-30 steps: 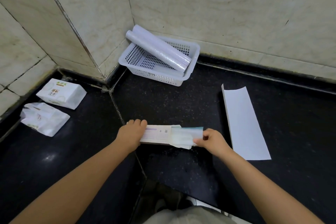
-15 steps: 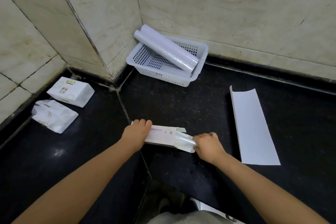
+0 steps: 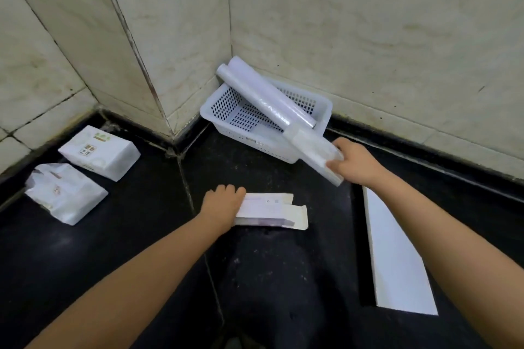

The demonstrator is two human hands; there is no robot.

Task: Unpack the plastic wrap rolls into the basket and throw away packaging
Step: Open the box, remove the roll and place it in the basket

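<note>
A white perforated basket (image 3: 218, 110) stands in the wall corner, with two plastic wrap rolls (image 3: 263, 96) lying slantwise across it. My right hand (image 3: 354, 163) grips the near end of a third plastic wrap roll (image 3: 310, 146), held tilted with its far end over the basket's front right rim. My left hand (image 3: 224, 204) lies on the left end of the opened white carton (image 3: 272, 211), which rests flat on the black counter with its right flaps open.
A flat white cardboard piece (image 3: 394, 261) lies on the counter at the right. Two white packs (image 3: 99, 151) (image 3: 66, 193) sit at the left near the tiled wall. A seam in the black counter (image 3: 283, 278) runs down the middle.
My right hand has drawn the roll out of the carton and carried it up and right to the basket. The left hand stayed on the carton, which now lies with its flaps open.
</note>
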